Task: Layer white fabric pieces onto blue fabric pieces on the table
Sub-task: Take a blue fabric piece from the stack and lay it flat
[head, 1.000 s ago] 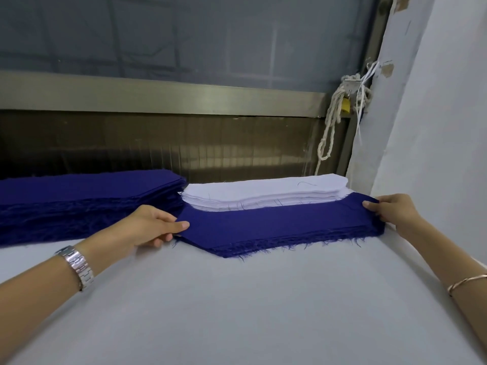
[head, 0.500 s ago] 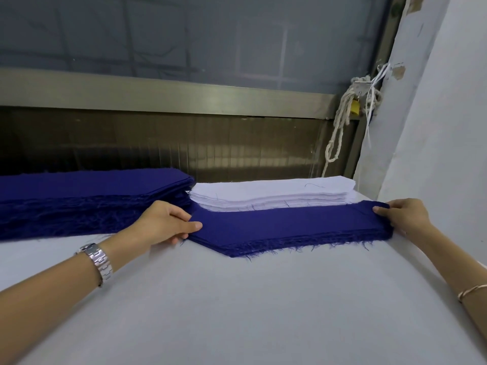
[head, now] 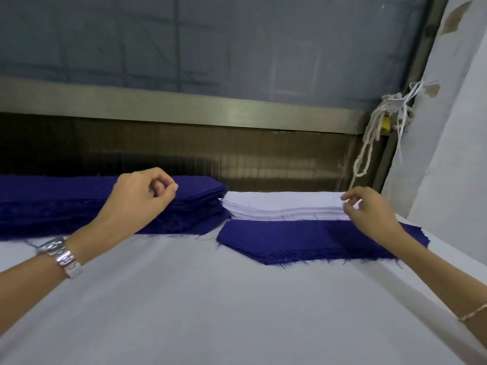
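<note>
A low stack of dark blue fabric pieces [head: 290, 241] with frayed edges lies on the white table [head: 210, 312]. Just behind it, touching, sits a stack of white fabric pieces [head: 284, 204]. My right hand [head: 369, 212] is at the right end of the white stack, fingers apart, with index fingertip and thumb at the stack's top edge; no piece is lifted. My left hand [head: 142, 198] hovers loosely curled over a taller blue stack [head: 52, 204] to the left, holding nothing.
A metal rail [head: 184, 106] and a dark panel run along the back of the table. A knotted white rope [head: 369, 151] hangs in the back right corner. A white wall [head: 448, 167] borders the table on the right.
Both hands have let go of the low blue stack's ends. My left hand rose over the taller blue stack; my right hand moved back to the white stack's right end.
</note>
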